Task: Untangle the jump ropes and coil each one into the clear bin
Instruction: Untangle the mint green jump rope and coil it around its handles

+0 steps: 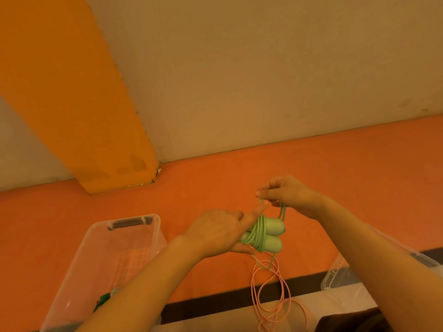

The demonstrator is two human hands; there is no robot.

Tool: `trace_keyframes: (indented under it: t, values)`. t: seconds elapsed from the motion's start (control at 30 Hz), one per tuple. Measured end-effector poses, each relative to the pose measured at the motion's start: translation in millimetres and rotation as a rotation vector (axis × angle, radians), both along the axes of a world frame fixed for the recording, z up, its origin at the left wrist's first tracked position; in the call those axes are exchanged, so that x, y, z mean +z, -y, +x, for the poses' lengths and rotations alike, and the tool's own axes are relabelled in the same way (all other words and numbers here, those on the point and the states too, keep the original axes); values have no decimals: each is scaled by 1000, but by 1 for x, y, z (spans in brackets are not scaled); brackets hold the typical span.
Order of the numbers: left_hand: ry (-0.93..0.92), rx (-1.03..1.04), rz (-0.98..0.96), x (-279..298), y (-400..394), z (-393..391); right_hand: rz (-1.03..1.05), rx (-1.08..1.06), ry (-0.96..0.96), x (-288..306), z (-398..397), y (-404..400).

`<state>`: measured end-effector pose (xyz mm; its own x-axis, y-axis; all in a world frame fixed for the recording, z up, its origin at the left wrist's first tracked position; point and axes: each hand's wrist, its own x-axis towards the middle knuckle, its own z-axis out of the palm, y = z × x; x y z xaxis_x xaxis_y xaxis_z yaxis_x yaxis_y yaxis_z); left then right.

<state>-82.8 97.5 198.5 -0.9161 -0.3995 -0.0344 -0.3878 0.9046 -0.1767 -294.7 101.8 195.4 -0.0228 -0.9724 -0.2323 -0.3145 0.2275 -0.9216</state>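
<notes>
My left hand [217, 232] grips a light green jump rope [266, 234] by its two handles, which lie side by side with several turns of cord wound around them. My right hand [286, 194], just above, pinches the loose green cord end [282, 210] between thumb and fingers. A pink jump rope [273, 295] hangs in loose loops below the green bundle, and I cannot tell whether it is still caught in it. The clear bin [124, 226] stands at the lower left, holding something dark green [103, 300] partly hidden by my left forearm.
A second clear container [335, 276] sits at the lower right behind my right forearm. The surface is orange, ending in a dark strip [215, 303] near me. A wall with an orange pillar [72, 92] rises behind.
</notes>
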Motion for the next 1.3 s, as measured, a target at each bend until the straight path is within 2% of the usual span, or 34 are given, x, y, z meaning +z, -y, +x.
trace_keyframes:
  t: [0.23, 0.57, 0.8, 0.97, 1.13, 1.3]
  values:
    - [-29, 19, 21, -2, 3, 1, 34, 26, -2, -2, -12, -2]
    - [-107, 161, 13, 7, 21, 17, 24, -159, 59, -5, -27, 1]
    - [-161, 215, 34, 8, 28, 21, 2, -130, 50, -3, -24, -1]
    - [-337, 323, 189, 15, 32, 27, 18, -117, 43, -6, -23, -2]
    - [-472, 406, 251, 19, 38, 31, 6, -125, 50, -5, -23, -2]
    - [-695, 471, 376, 15, 45, 32, 28, -120, 35, -5, -18, -3]
